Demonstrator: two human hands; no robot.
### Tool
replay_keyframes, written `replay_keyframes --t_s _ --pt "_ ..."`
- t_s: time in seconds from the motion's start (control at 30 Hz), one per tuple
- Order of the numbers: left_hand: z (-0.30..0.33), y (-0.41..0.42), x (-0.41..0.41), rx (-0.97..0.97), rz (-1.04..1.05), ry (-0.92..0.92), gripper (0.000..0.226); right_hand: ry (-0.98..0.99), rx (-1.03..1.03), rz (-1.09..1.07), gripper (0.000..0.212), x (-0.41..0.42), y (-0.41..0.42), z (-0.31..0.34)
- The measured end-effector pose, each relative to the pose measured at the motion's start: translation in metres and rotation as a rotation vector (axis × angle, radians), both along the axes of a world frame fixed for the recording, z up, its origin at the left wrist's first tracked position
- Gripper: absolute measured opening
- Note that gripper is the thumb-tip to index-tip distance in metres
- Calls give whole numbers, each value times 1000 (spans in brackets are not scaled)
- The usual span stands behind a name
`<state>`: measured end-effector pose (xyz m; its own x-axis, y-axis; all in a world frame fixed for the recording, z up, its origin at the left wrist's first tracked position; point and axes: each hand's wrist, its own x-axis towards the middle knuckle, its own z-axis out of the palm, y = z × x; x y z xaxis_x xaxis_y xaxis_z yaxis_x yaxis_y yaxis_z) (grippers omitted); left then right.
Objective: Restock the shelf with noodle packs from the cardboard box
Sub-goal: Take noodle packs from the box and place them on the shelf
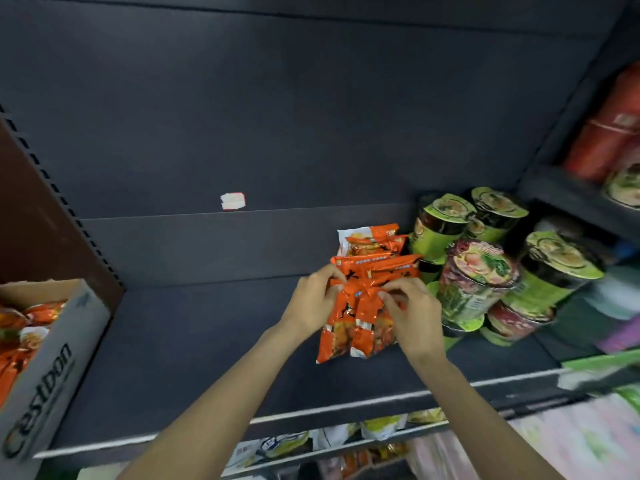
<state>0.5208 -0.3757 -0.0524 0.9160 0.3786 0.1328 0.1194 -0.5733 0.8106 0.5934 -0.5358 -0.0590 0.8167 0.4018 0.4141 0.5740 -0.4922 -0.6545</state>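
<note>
Dark grey metal shelf (207,341), matte deck, pale strip along its front edge. Back panel the same dark grey, with a small torn white-and-red sticker (233,201) just above the low rear lip. Brown slotted upright (52,202) ran up the left side.

Orange foil noodle packs (360,320) stood in a short row on the deck, right of centre, running from about mid-depth back towards the rear lip. The frontmost ones leaned slightly, bottoms resting on the shelf.

Left hand (313,299) gripped the top left corner of the front packs, fingers curled over the crimped edge. Right hand (414,315) pinched the top right of the same packs, fingertips on the foil. Both forearms reached in from the front edge.

Open cardboard box with dark lettering (52,368) sat at the shelf's left end, overhanging the front edge, more orange packs (20,337) visible inside.

Green-lidded noodle cups (446,220) were stacked at the right end, just beside the orange row; a pink-and-green cup (481,278) sat in front of them, tilted. Red wrapped goods (609,133) occupied a higher shelf at the far right, blurred.

Below the front edge, a lower shelf held yellow and white packets (381,426), partly hidden.
</note>
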Motion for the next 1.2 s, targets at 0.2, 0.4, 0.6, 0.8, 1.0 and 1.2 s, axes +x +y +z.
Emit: replay_keyframes --t_s 0.2,0.4,0.6,0.8,1.0,1.2 --pt "-20 -15 40 -100 7 55 15 76 -38 -14 5 20 -13 -19" --pt "-38 -22 61 -132 27 99 21 59 -130 -29 10 37 -11 -38" --pt "-46 -18 64 90 106 115 21 69 -182 -18 6 42 -4 -52" --pt "-41 -21 54 125 67 88 28 -8 -204 -36 19 37 -3 -47" --pt "-18 -11 10 329 142 62 25 21 -141 72 21 18 17 -26" --pt "-4 31 -73 379 367 5 17 139 -69 353 26 -33 77 -4"
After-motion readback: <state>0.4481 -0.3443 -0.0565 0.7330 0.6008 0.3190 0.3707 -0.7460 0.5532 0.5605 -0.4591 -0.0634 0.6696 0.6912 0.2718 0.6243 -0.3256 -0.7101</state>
